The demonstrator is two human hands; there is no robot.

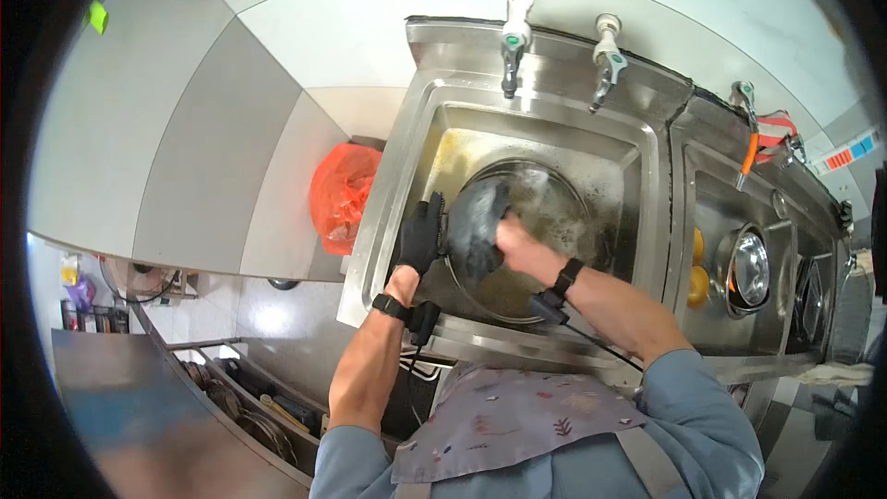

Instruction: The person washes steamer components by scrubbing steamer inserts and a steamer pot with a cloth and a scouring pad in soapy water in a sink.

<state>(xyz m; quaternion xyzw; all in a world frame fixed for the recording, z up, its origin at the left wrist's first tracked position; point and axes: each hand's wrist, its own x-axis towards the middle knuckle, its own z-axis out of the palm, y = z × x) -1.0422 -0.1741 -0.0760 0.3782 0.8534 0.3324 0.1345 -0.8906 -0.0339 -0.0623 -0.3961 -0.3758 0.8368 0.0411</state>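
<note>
My left hand (421, 235), in a black glove, grips the left edge of a dark round pan (464, 208), which is tilted over a large metal basin (591, 212). Over the pan's surface is my right hand (496, 226), also dark-gloved. Motion smears its fingers, and I cannot make out whether it holds anything. Murky, foamy water (545, 199) fills the basin, which sits inside the left steel sink (628, 143).
Two taps (513, 42) (607, 65) rise behind the sink. An orange-red plastic bag (344, 199) is at its left. The right-hand sink holds metal bowls (748, 268) and yellow round items (698, 286). A rack of pans (240, 407) stands at lower left.
</note>
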